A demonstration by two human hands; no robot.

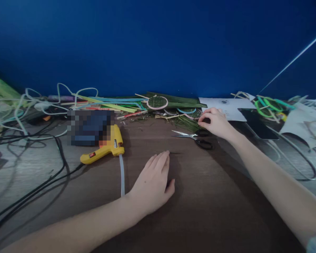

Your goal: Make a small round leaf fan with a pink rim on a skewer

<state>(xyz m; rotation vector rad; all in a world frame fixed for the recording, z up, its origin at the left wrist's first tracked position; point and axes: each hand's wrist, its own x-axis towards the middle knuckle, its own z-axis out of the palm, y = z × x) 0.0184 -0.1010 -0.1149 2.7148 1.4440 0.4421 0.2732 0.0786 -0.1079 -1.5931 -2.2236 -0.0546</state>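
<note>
My left hand [152, 184] rests low over the middle of the table, fingers stretched out and thumb apart. A thin dark sliver [176, 153] lies at its fingertips; I cannot tell whether they touch it. Further back on the right, my right hand [214, 121] has thumb and forefinger brought together at the end of a heap of thin green grass-like strands [188, 123]. Whatever is between those fingertips is too small to make out. Just below them lie scissors [192, 135] with black handles, blades slightly apart and pointing left.
A yellow hot glue gun [102, 154] with a glue stick [122, 175] lies left, beside a blurred-out dark object [91, 127]. Black cables [60, 154] cross the left side. Pipe cleaners, a pink ring [157, 108], paper [233, 114] and a phone [260, 124] line the blue wall [158, 45].
</note>
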